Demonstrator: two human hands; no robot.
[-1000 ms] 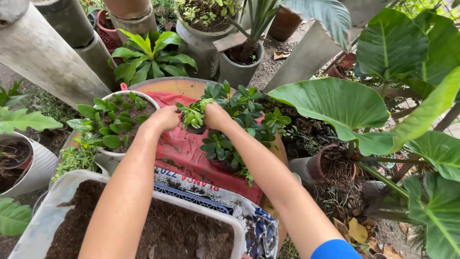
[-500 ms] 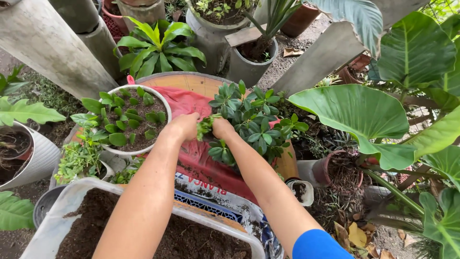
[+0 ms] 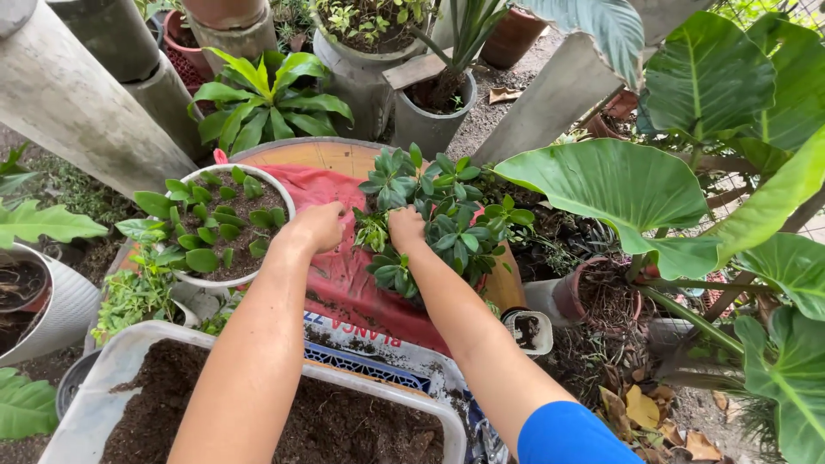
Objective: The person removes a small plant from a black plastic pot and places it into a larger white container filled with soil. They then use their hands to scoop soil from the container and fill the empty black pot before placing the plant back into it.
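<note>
While the left hand (image 3: pixel 316 228) sits clenched on the red sack (image 3: pixel 339 271), the right hand (image 3: pixel 406 230) grips a light-green sprig (image 3: pixel 371 230) w/ fingers buried in the potted succulent (image 3: pixel 438 210).

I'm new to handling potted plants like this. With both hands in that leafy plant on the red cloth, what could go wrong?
The left hand and right hand grip among the leafy plant; pulling hard may snap stems. The plant sits near the round table's edge and could tip off. Loose soil might spill onto the red cloth.
</note>
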